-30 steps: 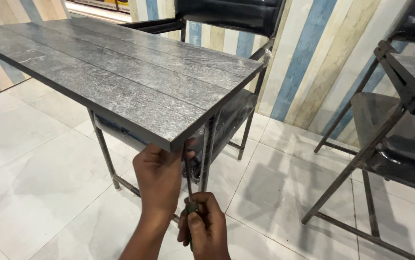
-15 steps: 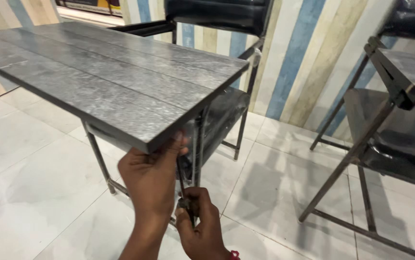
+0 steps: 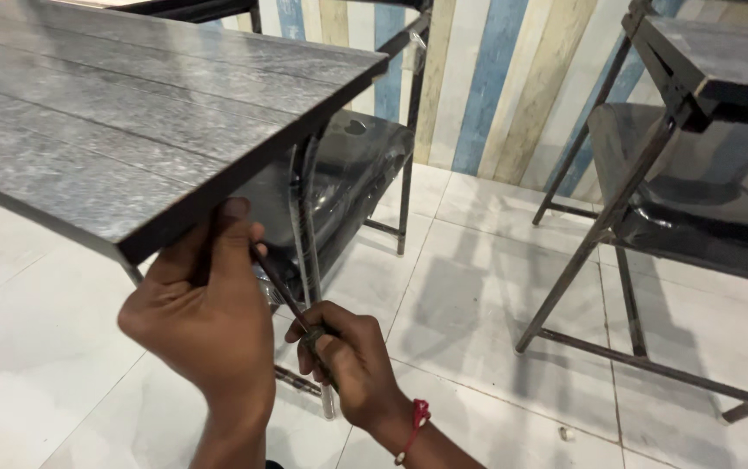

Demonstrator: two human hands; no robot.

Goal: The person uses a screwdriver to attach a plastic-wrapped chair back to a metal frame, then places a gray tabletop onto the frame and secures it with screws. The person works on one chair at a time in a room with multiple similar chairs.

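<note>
A: Status? Where is the screwdriver?

B: Screwdriver (image 3: 291, 304) is gripped by right hand (image 3: 348, 360), tip aimed under grey table (image 3: 131, 113) edge. Left hand (image 3: 205, 308) is closed around shaft there. Fastener is hidden; progress can't be judged.

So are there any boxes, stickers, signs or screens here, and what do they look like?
No boxes, stickers, signs or screens show here.
Nearest thing to packaging: clear shiny plastic wrap over the black chair seat behind the grey table.
Left hand: at the table's near edge, by the thin dark tool.
Right hand: closed around the tool's lower end.
</note>
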